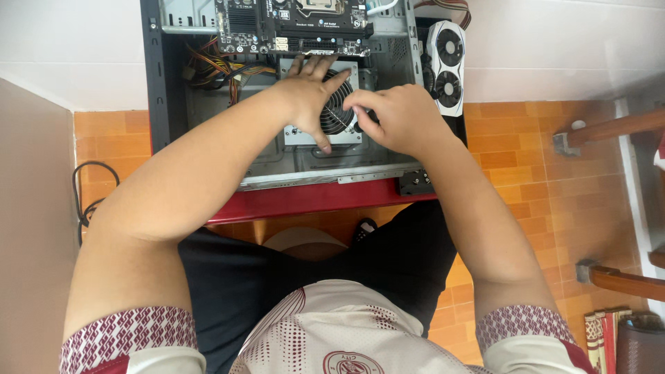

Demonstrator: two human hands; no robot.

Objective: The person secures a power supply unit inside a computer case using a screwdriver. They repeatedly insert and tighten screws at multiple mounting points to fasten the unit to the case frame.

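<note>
We look down into an open computer case (166,83). Our left hand (308,93) lies flat on a grey power supply (320,131) with a round fan; our right hand (402,118) touches its right edge. A white graphics card (447,66) lies beside the case.

A single view is given, taken from a head-worn camera looking steeply down, close over an open computer case (208,138); the floor (540,159) beyond is seen, perhaps slightly distorted.
</note>
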